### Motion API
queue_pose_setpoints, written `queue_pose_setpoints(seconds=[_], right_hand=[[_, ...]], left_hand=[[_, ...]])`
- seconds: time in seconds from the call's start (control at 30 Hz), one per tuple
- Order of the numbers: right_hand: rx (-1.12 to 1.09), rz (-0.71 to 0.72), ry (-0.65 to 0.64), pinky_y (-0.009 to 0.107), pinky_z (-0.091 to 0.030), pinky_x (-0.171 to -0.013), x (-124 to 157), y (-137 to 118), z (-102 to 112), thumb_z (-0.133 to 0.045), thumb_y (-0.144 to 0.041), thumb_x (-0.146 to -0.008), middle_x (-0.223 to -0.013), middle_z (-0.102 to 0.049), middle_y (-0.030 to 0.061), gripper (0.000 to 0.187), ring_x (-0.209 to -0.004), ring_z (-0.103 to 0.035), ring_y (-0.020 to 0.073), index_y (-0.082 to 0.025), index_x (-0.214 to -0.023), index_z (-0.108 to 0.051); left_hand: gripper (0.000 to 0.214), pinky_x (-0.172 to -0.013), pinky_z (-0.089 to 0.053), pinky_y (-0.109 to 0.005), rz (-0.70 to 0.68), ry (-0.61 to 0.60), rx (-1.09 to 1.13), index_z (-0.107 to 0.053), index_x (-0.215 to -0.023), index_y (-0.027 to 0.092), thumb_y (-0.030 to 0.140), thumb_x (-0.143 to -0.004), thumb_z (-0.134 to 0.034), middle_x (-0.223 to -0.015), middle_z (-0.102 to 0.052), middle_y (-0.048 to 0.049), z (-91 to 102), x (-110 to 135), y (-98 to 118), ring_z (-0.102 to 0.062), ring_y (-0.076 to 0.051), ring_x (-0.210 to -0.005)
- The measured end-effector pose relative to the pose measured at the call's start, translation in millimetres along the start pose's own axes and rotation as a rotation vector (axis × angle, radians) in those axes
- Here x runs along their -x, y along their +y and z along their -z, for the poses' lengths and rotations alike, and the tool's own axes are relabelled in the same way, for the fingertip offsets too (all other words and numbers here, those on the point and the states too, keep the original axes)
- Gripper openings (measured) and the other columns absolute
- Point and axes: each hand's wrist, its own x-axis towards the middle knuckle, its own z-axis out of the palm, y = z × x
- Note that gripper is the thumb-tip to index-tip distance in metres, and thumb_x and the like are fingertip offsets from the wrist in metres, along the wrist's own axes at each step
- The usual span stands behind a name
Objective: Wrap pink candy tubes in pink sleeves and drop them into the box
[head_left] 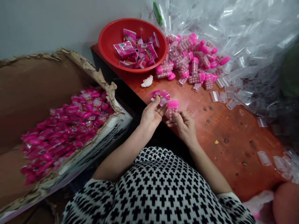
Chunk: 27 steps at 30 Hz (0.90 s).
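My left hand [151, 115] pinches a pink printed wrapper sleeve [161, 95] between thumb and fingers, above the table's near edge. Just to its right, my right hand [185, 126] grips a small clear candy bottle [173, 110] with a pink cap, upright and filled with pink beads. The bottle stands close to the left fingertips; whether they touch it I cannot tell. Beyond both hands lies a heap of similar capped bottles [195, 62]. A red bowl [102, 49] at the back holds several flat pink printed wrappers [126, 49].
On the left, a torn-edged cardboard box [114, 109] contains many wrapped pink bottles [70, 127]. Clear plastic tubes [243, 93] are piled at the right and back of the reddish table [205, 146]. A crumpled white lump [147, 81] rests near the bowl.
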Motion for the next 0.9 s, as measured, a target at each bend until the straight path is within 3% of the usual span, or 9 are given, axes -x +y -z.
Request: queue_pose_setpoints(seconds=[0.33, 0.67, 0.9], right_hand=[[0.031, 0.031, -0.015, 0.02, -0.057, -0.048, -4, 10, -5, -0.061, -0.045, -0.085, -0.071, -0.065, -0.0034, 0.029, -0.051, -0.062, 0.0073, -0.019, -0.098, -0.062], [0.146, 0.17, 0.083, 0.02, -0.058, -0.051, -7, 19, -5, -0.058, -0.041, -0.088, -0.075, -0.066, -0.003, 0.024, -0.054, -0.062, 0.007, -0.021, -0.101, -0.061], [-0.092, 0.035, -0.053, 0.019, -0.054, -0.045, -13, 14, -2, -0.061, -0.049, -0.084, -0.071, -0.066, -0.0034, 0.03, -0.05, -0.062, 0.0075, -0.02, -0.091, -0.06]], left_hand=[[0.016, -0.05, -0.046, -0.019, -0.008, -0.12, -0.092, -0.063, -0.072, 0.013, 0.024, -0.076, -0.074, -0.062, -0.064, 0.0004, -3.8, 9, -8, -0.06, -0.009, -0.052], [0.027, -0.054, -0.048, -0.02, 0.039, -0.242, -0.301, -0.065, -0.071, 0.01, 0.03, -0.065, -0.082, -0.062, -0.066, -0.0029, -2.9, 5, -4, -0.061, -0.01, -0.054], [0.03, -0.046, -0.045, -0.022, 0.01, -0.376, -0.478, -0.067, -0.064, 0.009, 0.035, -0.062, -0.083, -0.056, -0.062, -0.0026, -1.2, -2, 5, -0.057, -0.01, -0.048]])
